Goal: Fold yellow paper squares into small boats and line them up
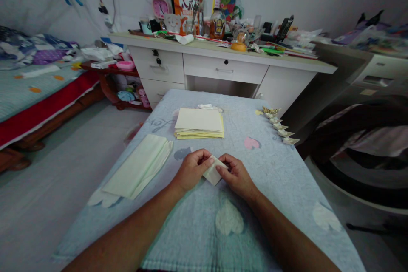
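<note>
Over the blue cloth (pixel 270 165), both hands (pixel 193 170) pinch a small, pale, folded paper (pixel 212 174).

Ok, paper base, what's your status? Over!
Left hand, right hand: both pinching the small folded paper. One corner points toward the person. Paper stack: beyond the hands, not touching them.

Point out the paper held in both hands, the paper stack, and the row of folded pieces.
Held paper (pixel 213 175): head view, its visible face.
Paper stack (pixel 198 119): head view, its top sheet.
Row of folded pieces (pixel 281 127): head view, a middle piece.
</note>
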`<move>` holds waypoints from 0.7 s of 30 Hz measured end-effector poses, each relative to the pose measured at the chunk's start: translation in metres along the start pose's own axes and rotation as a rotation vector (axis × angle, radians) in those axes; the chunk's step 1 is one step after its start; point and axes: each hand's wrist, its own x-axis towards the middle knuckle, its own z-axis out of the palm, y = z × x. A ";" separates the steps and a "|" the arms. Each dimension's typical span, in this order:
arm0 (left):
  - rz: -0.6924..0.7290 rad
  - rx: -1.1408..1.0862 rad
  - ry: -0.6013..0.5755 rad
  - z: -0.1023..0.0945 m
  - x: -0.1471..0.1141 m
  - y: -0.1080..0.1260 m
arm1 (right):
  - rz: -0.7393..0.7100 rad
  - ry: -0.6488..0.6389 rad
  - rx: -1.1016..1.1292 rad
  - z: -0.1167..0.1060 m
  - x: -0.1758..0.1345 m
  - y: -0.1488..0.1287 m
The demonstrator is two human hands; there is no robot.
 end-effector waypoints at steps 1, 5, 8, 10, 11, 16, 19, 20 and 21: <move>-0.007 -0.027 0.003 0.000 0.000 0.001 | 0.000 -0.006 0.020 0.000 0.000 0.000; -0.018 -0.083 0.007 -0.001 0.000 0.005 | 0.021 -0.033 0.086 -0.002 0.000 0.002; -0.027 -0.091 0.004 -0.001 0.000 0.005 | 0.044 -0.041 0.131 -0.001 0.000 0.001; -0.032 -0.083 0.009 -0.002 0.000 0.005 | 0.055 -0.040 0.153 -0.001 0.000 -0.001; -0.031 -0.076 0.008 -0.002 0.000 0.005 | 0.056 -0.037 0.157 -0.001 0.000 -0.002; 0.009 -0.029 -0.019 -0.002 0.000 0.004 | 0.017 -0.009 0.111 -0.001 0.000 -0.003; 0.023 -0.003 -0.021 -0.002 0.000 0.004 | -0.008 0.002 0.051 -0.001 0.000 -0.002; 0.022 -0.001 -0.023 -0.002 0.000 0.004 | -0.016 0.008 0.019 -0.001 0.000 -0.002; 0.021 0.000 -0.025 -0.002 0.000 0.004 | -0.024 0.017 -0.015 -0.001 0.000 -0.002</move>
